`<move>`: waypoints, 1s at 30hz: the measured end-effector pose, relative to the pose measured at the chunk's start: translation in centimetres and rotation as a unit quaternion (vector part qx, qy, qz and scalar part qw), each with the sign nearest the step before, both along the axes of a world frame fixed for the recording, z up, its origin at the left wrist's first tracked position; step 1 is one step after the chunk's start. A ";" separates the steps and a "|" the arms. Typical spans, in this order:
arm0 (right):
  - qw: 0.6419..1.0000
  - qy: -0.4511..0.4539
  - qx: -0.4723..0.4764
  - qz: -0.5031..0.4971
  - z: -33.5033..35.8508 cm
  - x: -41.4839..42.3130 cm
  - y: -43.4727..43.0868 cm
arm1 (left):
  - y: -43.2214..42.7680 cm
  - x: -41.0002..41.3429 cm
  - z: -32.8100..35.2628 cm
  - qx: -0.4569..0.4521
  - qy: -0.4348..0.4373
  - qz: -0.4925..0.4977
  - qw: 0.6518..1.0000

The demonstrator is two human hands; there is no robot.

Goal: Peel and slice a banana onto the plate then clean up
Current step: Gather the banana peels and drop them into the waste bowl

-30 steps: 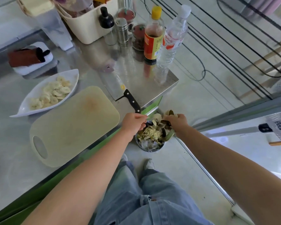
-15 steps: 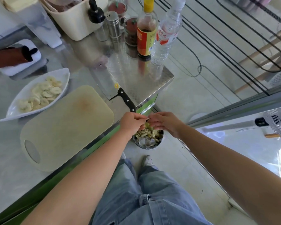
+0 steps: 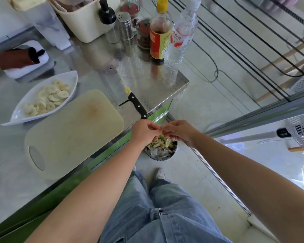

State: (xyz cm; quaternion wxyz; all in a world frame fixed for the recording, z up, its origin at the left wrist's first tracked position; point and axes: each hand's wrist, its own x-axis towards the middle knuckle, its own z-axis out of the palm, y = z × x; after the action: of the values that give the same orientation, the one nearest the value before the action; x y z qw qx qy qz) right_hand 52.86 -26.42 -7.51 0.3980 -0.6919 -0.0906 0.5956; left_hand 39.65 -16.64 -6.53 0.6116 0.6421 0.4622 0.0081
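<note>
Banana slices [image 3: 47,99] lie heaped on the white boat-shaped plate [image 3: 72,76] at the left of the steel table. The pale cutting board [image 3: 74,134] lies bare in front of it, with the black-handled cleaver [image 3: 116,86] flat to its right. Beyond the table's corner, my left hand [image 3: 144,132] and my right hand [image 3: 180,133] meet fingertip to fingertip, fingers curled, with nothing visible in them. Right below them on the floor stands a small round waste bin [image 3: 158,159] with banana peel [image 3: 159,143] on top of its scraps.
A sauce bottle [image 3: 160,30], a water bottle [image 3: 181,35], a steel shaker [image 3: 125,28] and a cream tub [image 3: 84,23] stand at the table's back. Black cables [image 3: 216,74] run over the floor, and a white fan [image 3: 302,132] stands at the right.
My right hand has let the peel drop into the bin and moved left to meet my left hand. Both hands have risen slightly above the bin.
</note>
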 end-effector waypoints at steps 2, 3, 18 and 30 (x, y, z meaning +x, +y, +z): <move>1.000 -0.003 -0.002 0.005 0.1 -0.1 0.0 | -0.1 0.0 -0.2 0.015 0.007 -0.002 1.000; 1.000 -0.006 -0.001 0.009 0.1 -0.1 0.0 | -0.1 0.1 -0.3 0.021 0.007 -0.003 1.000; 0.944 -0.306 -0.099 0.076 -2.5 1.0 1.1 | 0.5 -2.8 -0.8 0.216 0.086 -0.124 0.965; 0.908 -0.372 -0.083 0.176 -3.1 0.2 1.9 | 1.3 -5.0 -1.1 0.254 0.074 -0.085 0.961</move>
State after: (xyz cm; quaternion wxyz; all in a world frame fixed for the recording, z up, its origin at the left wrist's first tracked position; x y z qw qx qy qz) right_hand 53.07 -24.50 -10.64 0.1656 -0.8667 -0.3027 0.3603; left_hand 34.64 -15.38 -7.62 0.3908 0.8120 0.4327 0.0256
